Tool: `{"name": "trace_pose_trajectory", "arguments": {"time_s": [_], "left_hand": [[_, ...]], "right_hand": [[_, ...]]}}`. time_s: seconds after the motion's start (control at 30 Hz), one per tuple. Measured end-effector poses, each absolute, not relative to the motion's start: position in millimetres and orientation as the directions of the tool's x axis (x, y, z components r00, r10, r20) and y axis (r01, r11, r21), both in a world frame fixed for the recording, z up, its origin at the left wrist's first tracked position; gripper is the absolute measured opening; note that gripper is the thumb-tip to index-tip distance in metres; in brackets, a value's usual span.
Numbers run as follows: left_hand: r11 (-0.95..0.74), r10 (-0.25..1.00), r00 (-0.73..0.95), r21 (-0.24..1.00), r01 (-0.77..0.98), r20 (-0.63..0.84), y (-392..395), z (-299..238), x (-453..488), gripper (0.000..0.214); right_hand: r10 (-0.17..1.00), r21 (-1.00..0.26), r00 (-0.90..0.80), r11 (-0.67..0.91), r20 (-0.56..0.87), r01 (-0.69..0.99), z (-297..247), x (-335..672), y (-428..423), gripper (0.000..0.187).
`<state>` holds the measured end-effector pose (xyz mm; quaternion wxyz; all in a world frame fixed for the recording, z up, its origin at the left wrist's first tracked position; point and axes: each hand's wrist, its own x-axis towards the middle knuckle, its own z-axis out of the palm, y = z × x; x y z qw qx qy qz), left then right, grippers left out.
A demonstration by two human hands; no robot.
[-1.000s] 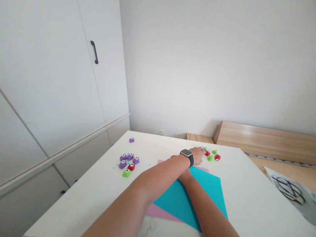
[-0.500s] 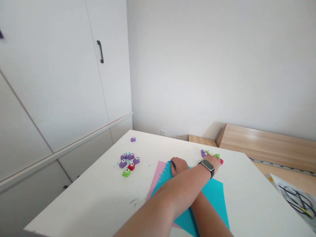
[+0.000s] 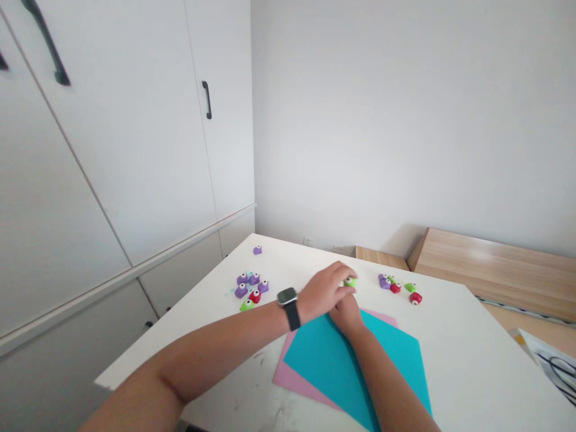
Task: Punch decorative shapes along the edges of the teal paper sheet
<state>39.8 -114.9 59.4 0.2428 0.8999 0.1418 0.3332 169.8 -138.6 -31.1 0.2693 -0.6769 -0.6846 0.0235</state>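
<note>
My left hand (image 3: 324, 290), with a watch (image 3: 288, 305) on its wrist, pinches a small green one-eyed toy (image 3: 350, 282) between thumb and fingers. Just below it, my right hand (image 3: 347, 314) rests at the top edge of a blue sheet (image 3: 324, 354); its fingers are mostly hidden behind the left hand. A pink sheet (image 3: 300, 381) shows from under the blue one. To the right lie more one-eyed toys: a green one (image 3: 411, 287), a red one (image 3: 416, 298) and a tight group with a red piece (image 3: 395, 288).
Left of the sheets, several purple toys (image 3: 241, 290) sit with a red one (image 3: 255, 296) and a green one (image 3: 247, 305). A lone purple toy (image 3: 257, 250) lies near the white table's (image 3: 472, 354) far corner. White cabinets (image 3: 135, 150) stand at left.
My left hand has drawn back leftward from the right-hand toys with a green toy in it. My arms no longer cross. The view has shifted slightly left.
</note>
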Motion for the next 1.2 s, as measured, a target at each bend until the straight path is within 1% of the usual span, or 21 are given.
{"name": "trace_pose_trajectory", "arguments": {"time_s": [0.03,0.1,0.17,0.2,0.27,0.33,0.47,0.67,0.87,1.03,1.2], "left_hand": [[-0.805,0.478,0.708,0.583,0.114,0.521,-109.1,52.3,13.6,0.022],[-0.706,0.583,0.698,0.685,0.180,0.417,-98.0,34.5,-30.4,0.024],[-0.608,0.645,0.699,0.761,0.226,0.308,-89.7,16.1,-59.7,0.027],[-0.574,0.656,0.707,0.784,0.238,0.265,-87.1,8.1,-68.6,0.029],[-0.531,0.640,0.743,0.812,0.243,0.196,-84.3,-3.5,-77.0,0.031],[-0.510,0.616,0.771,0.829,0.231,0.164,-83.7,-9.7,-77.2,0.033],[-0.453,0.629,0.766,0.864,0.222,0.133,-83.1,-14.0,-73.9,0.036],[-0.363,0.621,0.779,0.913,0.186,0.088,-81.7,-17.0,-77.4,0.039],[-0.356,0.592,0.804,0.913,0.198,0.056,-84.7,-13.8,-75.9,0.041],[-0.382,0.579,0.815,0.892,0.241,0.028,-87.9,-11.3,-77.0,0.043],[-0.415,0.567,0.823,0.876,0.245,0.039,-89.3,-7.6,-79.0,0.043]], "right_hand": [[0.929,-0.401,0.070,0.088,0.362,0.912,-33.3,169.4,-144.1,0.033],[0.917,-0.420,0.082,0.098,0.391,0.902,-36.6,169.2,-152.0,0.028],[0.917,-0.455,0.091,0.105,0.389,0.884,-37.8,169.1,-154.8,0.024],[0.920,-0.472,0.093,0.106,0.380,0.875,-37.7,169.1,-154.8,0.023],[0.922,-0.496,0.099,0.109,0.375,0.861,-36.7,168.8,-154.1,0.023],[0.916,-0.512,0.110,0.113,0.386,0.851,-34.8,168.2,-154.0,0.023],[0.902,-0.529,0.135,0.115,0.411,0.841,-29.4,167.0,-156.9,0.025],[0.902,-0.547,0.144,0.115,0.407,0.829,-25.1,167.6,-158.8,0.024],[0.896,-0.543,0.137,0.130,0.423,0.829,-25.6,168.4,-158.1,0.024],[0.892,-0.549,0.143,0.132,0.430,0.826,-28.4,169.4,-156.9,0.023],[0.896,-0.548,0.147,0.120,0.418,0.828,-31.4,170.9,-155.4,0.021]]}}
